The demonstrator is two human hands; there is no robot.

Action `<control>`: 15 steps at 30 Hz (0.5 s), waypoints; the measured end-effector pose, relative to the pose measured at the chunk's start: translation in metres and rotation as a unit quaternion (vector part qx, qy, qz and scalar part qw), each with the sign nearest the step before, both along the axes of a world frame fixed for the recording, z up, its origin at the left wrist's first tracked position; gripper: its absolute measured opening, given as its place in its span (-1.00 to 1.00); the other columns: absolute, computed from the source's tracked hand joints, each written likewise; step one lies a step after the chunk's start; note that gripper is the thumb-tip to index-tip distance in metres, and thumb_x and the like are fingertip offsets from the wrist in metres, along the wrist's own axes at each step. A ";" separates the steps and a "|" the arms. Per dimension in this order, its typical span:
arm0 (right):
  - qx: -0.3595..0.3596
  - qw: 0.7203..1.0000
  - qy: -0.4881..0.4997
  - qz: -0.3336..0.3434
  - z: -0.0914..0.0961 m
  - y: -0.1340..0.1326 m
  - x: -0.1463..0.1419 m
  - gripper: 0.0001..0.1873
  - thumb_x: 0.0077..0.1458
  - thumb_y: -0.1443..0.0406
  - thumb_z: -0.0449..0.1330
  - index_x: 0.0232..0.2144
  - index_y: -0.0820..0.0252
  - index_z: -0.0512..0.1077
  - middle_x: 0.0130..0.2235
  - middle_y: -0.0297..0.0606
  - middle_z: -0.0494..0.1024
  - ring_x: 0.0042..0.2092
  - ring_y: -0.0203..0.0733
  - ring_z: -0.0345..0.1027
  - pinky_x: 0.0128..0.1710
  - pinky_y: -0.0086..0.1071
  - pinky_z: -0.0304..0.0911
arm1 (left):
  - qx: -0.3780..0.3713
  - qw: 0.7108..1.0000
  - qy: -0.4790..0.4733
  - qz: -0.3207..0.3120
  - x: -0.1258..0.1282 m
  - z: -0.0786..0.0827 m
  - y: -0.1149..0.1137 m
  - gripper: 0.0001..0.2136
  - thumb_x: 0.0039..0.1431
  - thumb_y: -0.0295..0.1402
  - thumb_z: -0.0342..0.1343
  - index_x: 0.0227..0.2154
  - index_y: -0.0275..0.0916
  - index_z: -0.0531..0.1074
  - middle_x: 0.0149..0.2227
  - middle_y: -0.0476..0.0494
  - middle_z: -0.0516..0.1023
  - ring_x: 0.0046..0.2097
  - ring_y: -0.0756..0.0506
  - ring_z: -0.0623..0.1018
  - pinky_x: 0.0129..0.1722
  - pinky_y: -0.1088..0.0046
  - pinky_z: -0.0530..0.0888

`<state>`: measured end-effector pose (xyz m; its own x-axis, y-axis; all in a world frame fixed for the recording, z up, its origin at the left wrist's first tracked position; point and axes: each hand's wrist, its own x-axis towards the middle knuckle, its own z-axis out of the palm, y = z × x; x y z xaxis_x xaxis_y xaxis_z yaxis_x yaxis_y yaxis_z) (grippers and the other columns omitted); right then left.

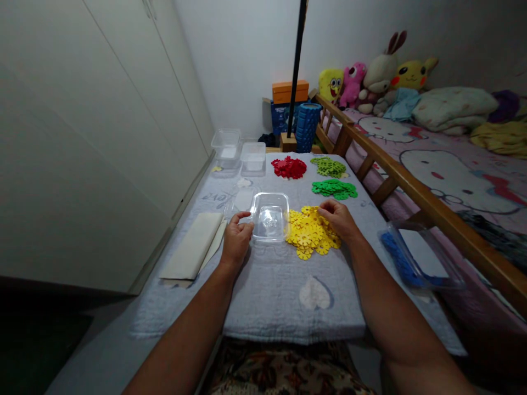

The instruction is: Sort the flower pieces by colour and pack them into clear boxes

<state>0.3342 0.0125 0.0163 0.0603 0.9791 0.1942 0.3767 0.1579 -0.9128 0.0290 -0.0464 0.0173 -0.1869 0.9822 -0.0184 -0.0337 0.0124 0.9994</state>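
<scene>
A clear plastic container (270, 241) stands in the middle of the cloth-covered table. My left hand (237, 238) is at its left wall, index finger and thumb curled round the rim. Right of the container lies a heap of yellow flower-shaped plastic discs (310, 233), loosely spread and overlapping. At the heap's upper right edge my right hand (337, 218) has its fingers pinched together on a yellow disc, which they mostly hide. The container holds nothing that I can see. A transparent lid (242, 200) seems to lie just behind my left hand.
Farther back are heaps of red discs (289, 167), olive-green discs (328, 167) and green discs (334, 188). Clear containers (226, 144) stand back left. Folded card (193, 247) lies left; a lidded box of blue discs (411, 258) sits right, beside the wooden bed rail (395, 175).
</scene>
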 end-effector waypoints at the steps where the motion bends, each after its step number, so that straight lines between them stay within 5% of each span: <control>1: 0.009 1.000 0.006 -0.011 0.001 0.000 -0.001 -0.75 -0.11 0.10 0.28 -0.49 0.14 0.40 -0.47 -0.39 0.40 -0.40 -0.25 0.26 -0.36 -0.35 0.16 | 0.000 1.000 0.007 0.000 0.000 0.001 -0.001 -0.67 0.09 -0.26 0.17 -0.08 -0.22 0.38 -0.67 0.24 0.16 -0.63 0.07 0.12 -0.62 0.59 0.05; 5: 0.041 0.999 0.020 -0.026 0.010 -0.005 -0.014 -0.76 -0.06 0.10 0.28 -0.47 0.14 0.43 -0.44 -0.36 0.44 -0.37 -0.22 0.29 -0.32 -0.33 0.19 | -0.003 0.999 0.043 0.002 -0.001 0.002 -0.002 -0.67 0.09 -0.28 0.14 -0.06 -0.22 0.39 -0.67 0.24 0.14 -0.63 0.07 0.10 -0.62 0.57 0.03; 8: 0.060 0.998 -0.016 0.027 0.022 -0.012 -0.036 -0.82 0.04 0.14 0.24 -0.42 0.13 0.48 -0.39 -0.32 0.52 -0.31 -0.19 0.34 -0.26 -0.32 0.23 | 0.001 0.997 0.080 0.006 -0.002 0.002 -0.003 -0.67 0.09 -0.29 0.13 -0.07 -0.23 0.40 -0.67 0.24 0.11 -0.63 0.07 0.08 -0.61 0.56 0.01; 15: 0.085 0.945 -0.270 0.163 0.046 -0.027 -0.102 -0.87 0.20 0.32 0.21 -0.25 0.13 0.59 -0.25 -0.20 0.61 -0.11 -0.10 0.37 0.01 -0.19 0.09 | 0.023 0.995 0.093 0.033 -0.002 0.001 -0.001 -0.68 0.12 -0.20 0.17 -0.10 -0.23 0.40 -0.64 0.23 0.11 -0.60 0.06 0.12 -0.56 0.57 0.09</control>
